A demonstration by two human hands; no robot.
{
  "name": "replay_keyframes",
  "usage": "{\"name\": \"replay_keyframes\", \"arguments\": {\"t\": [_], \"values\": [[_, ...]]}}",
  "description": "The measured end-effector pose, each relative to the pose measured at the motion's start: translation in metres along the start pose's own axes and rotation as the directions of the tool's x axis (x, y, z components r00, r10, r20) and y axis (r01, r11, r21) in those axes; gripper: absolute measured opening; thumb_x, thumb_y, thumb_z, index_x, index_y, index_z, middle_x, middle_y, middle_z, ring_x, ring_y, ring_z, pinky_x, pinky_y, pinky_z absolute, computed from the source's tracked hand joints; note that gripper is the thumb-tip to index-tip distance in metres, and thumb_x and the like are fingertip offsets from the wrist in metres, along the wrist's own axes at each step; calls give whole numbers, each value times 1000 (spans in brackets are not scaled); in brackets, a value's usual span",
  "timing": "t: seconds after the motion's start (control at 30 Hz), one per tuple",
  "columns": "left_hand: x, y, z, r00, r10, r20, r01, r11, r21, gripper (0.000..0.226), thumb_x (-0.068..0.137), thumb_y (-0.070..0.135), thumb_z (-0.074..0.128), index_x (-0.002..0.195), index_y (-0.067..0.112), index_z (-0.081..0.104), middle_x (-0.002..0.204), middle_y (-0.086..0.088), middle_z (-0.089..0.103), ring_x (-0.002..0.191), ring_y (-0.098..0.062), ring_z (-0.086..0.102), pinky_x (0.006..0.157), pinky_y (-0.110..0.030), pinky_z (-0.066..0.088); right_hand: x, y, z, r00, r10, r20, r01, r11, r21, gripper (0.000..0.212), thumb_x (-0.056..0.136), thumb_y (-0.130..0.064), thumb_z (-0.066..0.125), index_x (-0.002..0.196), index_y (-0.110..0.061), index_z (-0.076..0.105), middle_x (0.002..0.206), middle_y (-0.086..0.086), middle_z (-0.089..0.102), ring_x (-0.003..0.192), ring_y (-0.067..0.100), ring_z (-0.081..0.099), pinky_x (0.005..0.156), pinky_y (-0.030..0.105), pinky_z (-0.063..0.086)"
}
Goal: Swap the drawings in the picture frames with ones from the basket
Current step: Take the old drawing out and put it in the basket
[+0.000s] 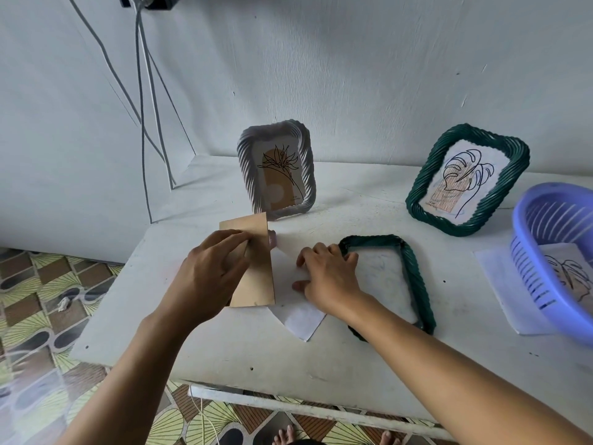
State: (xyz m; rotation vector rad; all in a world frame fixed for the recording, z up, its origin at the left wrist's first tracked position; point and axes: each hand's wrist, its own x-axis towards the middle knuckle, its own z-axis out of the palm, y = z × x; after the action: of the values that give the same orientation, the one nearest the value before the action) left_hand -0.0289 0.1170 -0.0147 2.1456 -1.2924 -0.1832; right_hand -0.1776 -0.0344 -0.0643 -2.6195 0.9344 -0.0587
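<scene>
**Backing board lifted, loose sheet under the right hand beside the open frame**

Towards the front edge of the table (244,348), the left hand (211,271) grips the brown backing board (256,277) by its left side, fingers curled over it. Just right of it, the right hand (330,277) sits with bent fingers on a white sheet (301,319); whether it pinches or only presses is unclear. Its fingertips reach the dark green frame (414,277), which lies flat. I would keep the board clear, slide the sheet flat without creasing it, and square it to the opening before closing. At the right edge, the purple basket (529,271) holds a leaf drawing (564,268). Along the back edge, the white frame (276,168) and a second green frame (465,178) stand with drawings inside.
</scene>
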Motion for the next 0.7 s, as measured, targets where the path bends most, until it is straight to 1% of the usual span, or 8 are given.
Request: {"name": "replay_keyframes", "arguments": {"t": [0.07, 0.17, 0.27, 0.4, 0.47, 0.53, 0.63, 0.7], "values": [[-2, -2, -1, 1000, 0, 2, 0, 1000, 7, 35, 96, 29, 53, 129, 24, 64, 130, 9, 59, 68, -10, 53, 74, -24, 42, 0, 0, 1, 1000, -2, -21, 3, 999, 33, 38, 89, -37, 66, 117, -21, 47, 115, -2, 59, 114, 25, 48, 88, 44, 31], [-6, -5, 1, 1000, 4, 12, -5, 999, 32, 35, 95, 24, 57, 129, 24, 64, 131, 10, 59, 83, -11, 55, 77, -25, 43, 4, 0, -1, 999, 28, 21, -30, 998, 51, 45, 88, -39, 67, 121, -19, 45, 113, -2, 62, 113, 25, 50, 92, 45, 34], [-9, -5, 3, 1000, -8, 18, 7, 999, 38, 35, 94, 23, 60, 128, 27, 64, 132, 13, 57, 96, -16, 61, 81, -31, 49, 8, 0, -1, 997, 39, 62, -41, 998, 41, 41, 89, -38, 66, 121, -20, 48, 114, -2, 61, 116, 26, 48, 94, 47, 34], [-11, -4, 7, 1000, -2, 3, 2, 998, 57, 34, 94, 25, 59, 128, 27, 64, 132, 13, 56, 98, -19, 63, 82, -33, 51, 10, -2, -2, 994, 44, 97, -45, 999, 12, 38, 90, -36, 63, 122, -22, 48, 125, 1, 49, 120, 27, 43, 97, 48, 31], [-12, -4, 10, 1000, 6, -25, -5, 998, 67, 33, 94, 23, 61, 127, 25, 65, 132, 11, 56, 94, -22, 64, 79, -34, 52, 10, -4, -3, 994, 41, 105, -40, 999, -13, 36, 90, -32, 61, 122, -23, 49, 128, 2, 42, 122, 27, 40, 97, 49, 29], [-14, -5, 15, 999, 16, -52, -12, 997, 79, 33, 93, 19, 62, 126, 23, 65, 133, 7, 57, 87, -24, 65, 74, -36, 54, 9, -7, -3, 996, 26, 83, -25, 1000, -14, 33, 89, -26, 60, 120, -23, 49, 126, 1, 46, 119, 27, 42, 96, 49, 30], [-19, -7, 24, 997, 30, -73, -25, 997, 74, 35, 93, 15, 62, 128, 21, 64, 134, 2, 56, 73, -24, 65, 71, -39, 56, 9, -10, -2, 999, 15, 49, -18, 999, 45, 34, 85, -15, 60, 114, -22, 43, 113, -2, 57, 109, 26, 51, 94, 50, 32], [-23, -10, 30, 996, 35, -83, -31, 998, 45, 37, 92, 12, 62, 128, 20, 62, 136, 1, 54, 58, -17, 55, 67, -41, 56, 10, -9, -1, 1000, 7, 25, -9, 997, 74, 38, 83, -8, 57, 112, -23, 37, 102, -2, 61, 99, 25, 56, 91, 48, 32]]}}
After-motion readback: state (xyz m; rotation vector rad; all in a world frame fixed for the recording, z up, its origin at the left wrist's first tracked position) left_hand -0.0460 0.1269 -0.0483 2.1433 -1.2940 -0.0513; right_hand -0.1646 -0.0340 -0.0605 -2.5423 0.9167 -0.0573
